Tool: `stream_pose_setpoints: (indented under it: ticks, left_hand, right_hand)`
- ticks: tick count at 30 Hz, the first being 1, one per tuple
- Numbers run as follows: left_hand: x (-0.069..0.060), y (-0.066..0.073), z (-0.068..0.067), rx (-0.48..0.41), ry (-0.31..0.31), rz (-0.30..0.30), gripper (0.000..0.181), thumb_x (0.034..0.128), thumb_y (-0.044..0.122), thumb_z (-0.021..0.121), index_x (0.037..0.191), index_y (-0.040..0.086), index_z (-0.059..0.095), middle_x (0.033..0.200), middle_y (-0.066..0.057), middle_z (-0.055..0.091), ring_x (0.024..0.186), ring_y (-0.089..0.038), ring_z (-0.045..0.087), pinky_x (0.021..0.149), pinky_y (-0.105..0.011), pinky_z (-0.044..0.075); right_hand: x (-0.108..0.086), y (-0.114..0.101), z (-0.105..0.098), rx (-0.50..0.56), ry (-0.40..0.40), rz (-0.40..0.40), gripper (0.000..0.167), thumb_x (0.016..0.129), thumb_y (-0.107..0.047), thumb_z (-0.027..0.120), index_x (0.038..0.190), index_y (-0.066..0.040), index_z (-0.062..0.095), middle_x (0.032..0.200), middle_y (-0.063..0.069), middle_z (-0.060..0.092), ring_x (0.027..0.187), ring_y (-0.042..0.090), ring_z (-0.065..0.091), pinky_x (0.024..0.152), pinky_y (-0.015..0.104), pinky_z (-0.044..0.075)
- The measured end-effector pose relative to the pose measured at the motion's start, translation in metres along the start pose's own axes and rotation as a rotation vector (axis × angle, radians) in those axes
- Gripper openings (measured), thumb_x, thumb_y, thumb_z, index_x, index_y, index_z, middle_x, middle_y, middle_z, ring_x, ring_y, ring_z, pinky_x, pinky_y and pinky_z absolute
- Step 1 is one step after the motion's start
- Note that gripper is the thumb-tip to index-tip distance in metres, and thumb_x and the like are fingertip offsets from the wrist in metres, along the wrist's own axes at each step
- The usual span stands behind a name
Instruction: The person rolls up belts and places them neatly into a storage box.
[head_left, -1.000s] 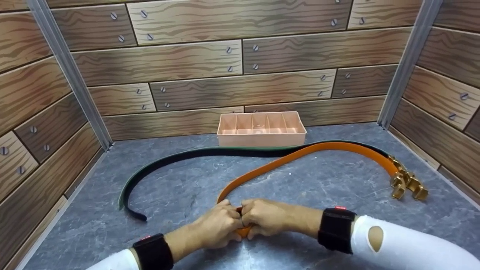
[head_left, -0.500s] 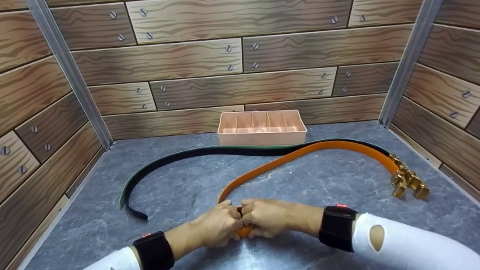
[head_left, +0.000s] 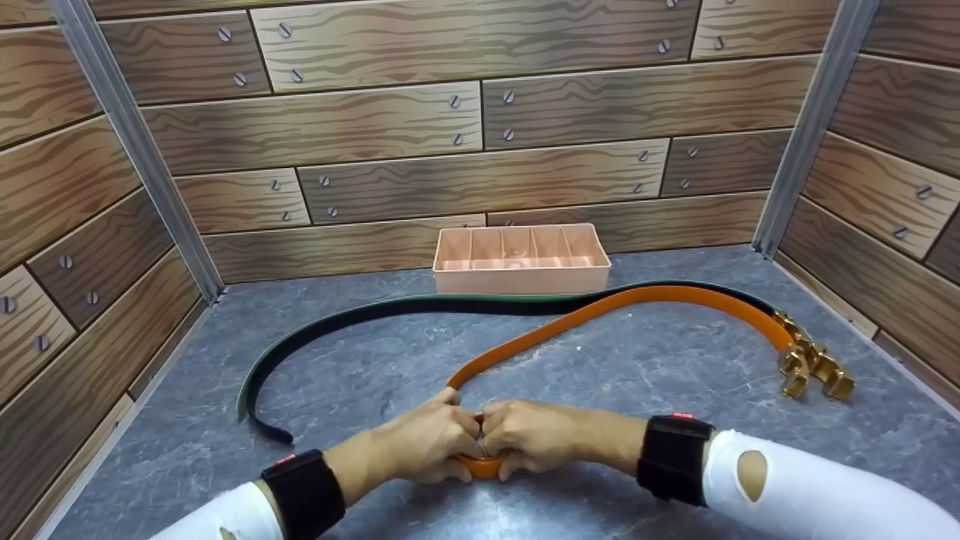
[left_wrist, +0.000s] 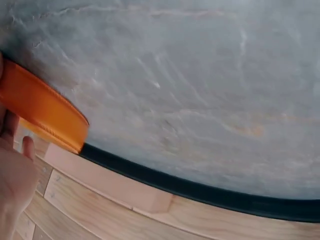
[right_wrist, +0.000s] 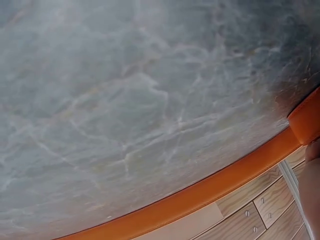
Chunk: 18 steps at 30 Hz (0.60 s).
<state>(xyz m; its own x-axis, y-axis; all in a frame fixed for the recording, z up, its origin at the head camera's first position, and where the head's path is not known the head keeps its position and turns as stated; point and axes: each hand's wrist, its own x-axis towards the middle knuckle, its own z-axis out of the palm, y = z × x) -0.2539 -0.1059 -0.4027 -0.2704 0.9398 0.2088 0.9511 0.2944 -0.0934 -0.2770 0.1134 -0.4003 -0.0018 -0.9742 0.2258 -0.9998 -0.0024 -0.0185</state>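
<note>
Nearest you, white sleeves (head_left: 810, 487) run into black wristbands (head_left: 675, 459). Your left hand (head_left: 427, 442) and right hand (head_left: 534, 435) meet low in the middle of the grey table (head_left: 352, 375), fingers curled round a small coiled part of the orange belt (head_left: 675, 293). Some fingertips are hidden from you in the head view. The left wrist view adds fine stitching (left_wrist: 55, 137) along the band's edge; the right wrist view gives you only a sliver of the right hand, so from it alone you cannot tell how those fingers sit.

From your hands the orange belt leads away, bends right and reaches the brass-coloured fittings (head_left: 825, 367), which only the head view shows. Behind it, the dark belt (head_left: 420, 304), green along its edge, curves from your left to the same cluster.

Just behind the dark belt stands the pink tray (head_left: 521, 280). Dividers part it into five compartments; you see their pink inner walls, with the front wall hiding part of the floors. Each wrist view catches only a piece of the tray's outside. Farthest off, metal posts (head_left: 812, 127) flank the plank-patterned back wall (head_left: 390, 120).
</note>
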Motion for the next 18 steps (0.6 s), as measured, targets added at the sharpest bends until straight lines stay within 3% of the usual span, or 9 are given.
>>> stream_pose_setpoints:
  ticks: [5, 11, 15, 18]
  left_hand:
    - [0.002, 0.005, 0.006, -0.022, 0.095, -0.003, 0.019, 0.0678, 0.026, 0.085, 0.085, 0.021, 0.079, 0.075, 0.010, 0.069, 0.074, -0.004, 0.062, 0.073, -0.022, 0.033]
    - [0.003, 0.016, 0.011, 0.033, 0.166, -0.085, 0.015, 0.0617, 0.027, 0.087, 0.070, 0.024, 0.075, 0.064, 0.011, 0.063, 0.061, -0.004, 0.053, 0.069, -0.026, 0.030]
    - [0.002, 0.021, 0.011, 0.029, 0.154, -0.111, 0.015, 0.0645, 0.030, 0.086, 0.073, 0.024, 0.076, 0.066, 0.011, 0.062, 0.061, -0.003, 0.052, 0.068, -0.025, 0.033]
    - [0.000, 0.020, 0.006, -0.012, 0.086, -0.080, 0.018, 0.0693, 0.034, 0.084, 0.083, 0.024, 0.078, 0.073, 0.011, 0.066, 0.069, -0.002, 0.056, 0.071, -0.025, 0.035]
  right_hand:
    - [0.002, -0.005, -0.002, -0.057, -0.040, 0.040, 0.019, 0.076, -0.025, 0.082, 0.082, -0.013, 0.068, 0.078, -0.004, 0.062, 0.076, 0.009, 0.048, 0.071, 0.014, 0.037]
    - [0.002, -0.016, 0.003, -0.103, -0.002, 0.092, 0.019, 0.080, -0.029, 0.081, 0.081, -0.013, 0.070, 0.074, -0.005, 0.060, 0.073, 0.008, 0.045, 0.070, 0.017, 0.037]
    - [0.001, -0.015, 0.004, -0.039, 0.071, 0.067, 0.022, 0.077, -0.032, 0.081, 0.079, -0.012, 0.070, 0.073, -0.003, 0.060, 0.071, 0.010, 0.046, 0.068, 0.016, 0.037]
    - [0.000, -0.012, 0.003, -0.001, 0.073, 0.016, 0.024, 0.076, -0.033, 0.079, 0.078, -0.012, 0.067, 0.074, -0.003, 0.059, 0.072, 0.010, 0.047, 0.067, 0.015, 0.037]
